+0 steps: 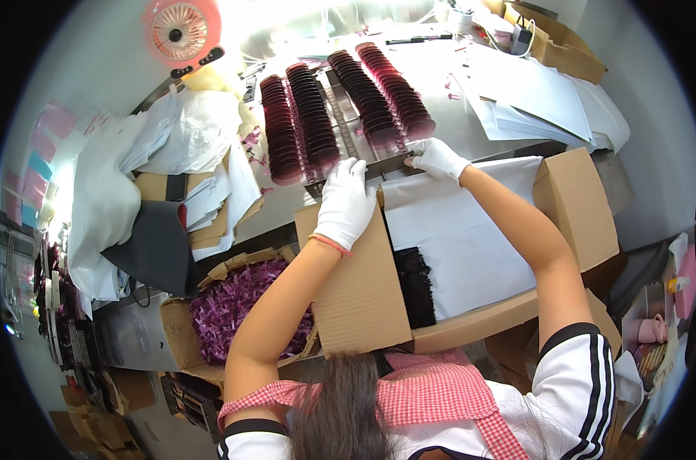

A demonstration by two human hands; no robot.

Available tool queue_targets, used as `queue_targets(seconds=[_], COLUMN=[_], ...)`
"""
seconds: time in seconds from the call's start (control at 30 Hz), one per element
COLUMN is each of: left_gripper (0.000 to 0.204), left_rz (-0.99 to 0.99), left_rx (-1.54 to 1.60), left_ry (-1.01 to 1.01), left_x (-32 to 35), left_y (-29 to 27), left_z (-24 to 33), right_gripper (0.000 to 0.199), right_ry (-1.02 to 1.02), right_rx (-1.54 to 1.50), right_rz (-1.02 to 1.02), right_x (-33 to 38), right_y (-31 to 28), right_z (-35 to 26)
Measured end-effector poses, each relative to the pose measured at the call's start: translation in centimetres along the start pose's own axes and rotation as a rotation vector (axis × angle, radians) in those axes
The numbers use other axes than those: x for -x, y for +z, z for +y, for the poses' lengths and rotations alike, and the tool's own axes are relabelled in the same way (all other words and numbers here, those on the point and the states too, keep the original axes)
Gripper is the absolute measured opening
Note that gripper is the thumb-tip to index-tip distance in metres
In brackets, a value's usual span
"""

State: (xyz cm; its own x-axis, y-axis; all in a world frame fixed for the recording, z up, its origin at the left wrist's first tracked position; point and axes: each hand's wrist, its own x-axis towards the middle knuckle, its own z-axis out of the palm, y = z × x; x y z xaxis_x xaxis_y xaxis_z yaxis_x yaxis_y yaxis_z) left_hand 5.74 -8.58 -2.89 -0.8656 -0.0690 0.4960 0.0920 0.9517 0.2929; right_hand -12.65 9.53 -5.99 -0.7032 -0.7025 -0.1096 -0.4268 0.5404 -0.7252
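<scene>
A metal rack (340,115) lies on the worktable, carrying several long rows of dark red, tinted lens-like discs (361,96) that overlap edge to edge. My left hand (346,201), in a white glove, is closed over the near edge of this rack, close to the end of the second row. At the rack's near right corner, my right hand (438,159), also gloved, pinches the end bar with its fingertips. What the fingertips press on underneath is partly hidden.
Before me stands an open cardboard box (363,284) with white paper sheets and a black fringed piece inside. Purple plastic scraps (236,310) fill a carton at the left. Paper stacks (536,100) lie at right, wrapping (187,130) at left, and a pink fan (177,34) at the back.
</scene>
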Motion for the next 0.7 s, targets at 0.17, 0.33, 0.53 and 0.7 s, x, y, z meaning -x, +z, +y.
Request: queue_targets(seconds=[0.17, 0.33, 0.53, 0.7], left_gripper=[0.042, 0.017, 0.006, 0.011], left_rz=[0.067, 0.137, 0.237, 0.231], left_rx=[-0.218, -0.234, -0.170, -0.103], left_ry=[-0.009, -0.028, -0.025, -0.035], left_x=[-0.9, -1.5, -1.7, -1.2], left_y=[3.4, 4.0, 4.5, 4.3], left_z=[0.1, 0.1, -0.5, -2.0], right_gripper=[0.063, 0.070, 0.069, 0.069], right_ry=[0.120, -0.077, -0.313, -0.347], right_rx=[0.013, -0.429, -0.424, -0.444], right_rz=[0.039, 0.247, 0.074, 0.100], right_x=[0.8, -0.5, -2.0, -1.3], right_y=[-5.3, -5.0, -4.9, -2.8], right_z=[0.6, 0.0, -1.1, -1.9])
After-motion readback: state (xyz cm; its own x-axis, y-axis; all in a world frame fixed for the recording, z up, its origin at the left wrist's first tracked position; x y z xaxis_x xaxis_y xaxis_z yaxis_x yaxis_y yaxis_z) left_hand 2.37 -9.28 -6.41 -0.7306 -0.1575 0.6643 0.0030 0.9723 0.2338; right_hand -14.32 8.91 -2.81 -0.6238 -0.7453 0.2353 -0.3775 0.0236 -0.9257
